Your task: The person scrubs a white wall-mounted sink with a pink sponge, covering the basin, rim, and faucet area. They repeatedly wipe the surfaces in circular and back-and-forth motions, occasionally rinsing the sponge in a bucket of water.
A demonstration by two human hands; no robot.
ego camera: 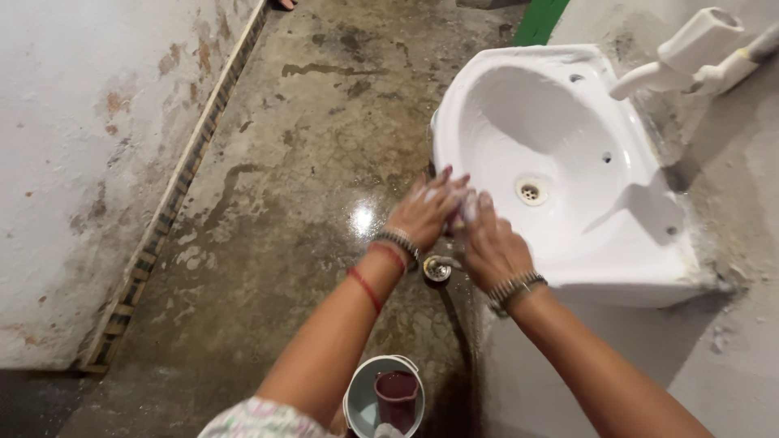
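Over sink (568, 268) rim | left hand (426, 211), right hand (491, 243) pressed together, soapy, fingers loosely curled, holding nothing visible

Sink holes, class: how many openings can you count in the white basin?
4: the drain at the bottom, one hole on the far rim, one on the wall-side slope, one near the front corner. The hands may hide more.

My left hand (428, 209) and right hand (489, 246) press together, soapy, over the front rim of the white ceramic wall basin (568, 162). Below my arms, a pale plastic bucket (361, 397) holding a maroon mug (397, 397) stands on the wet concrete floor (284, 203).
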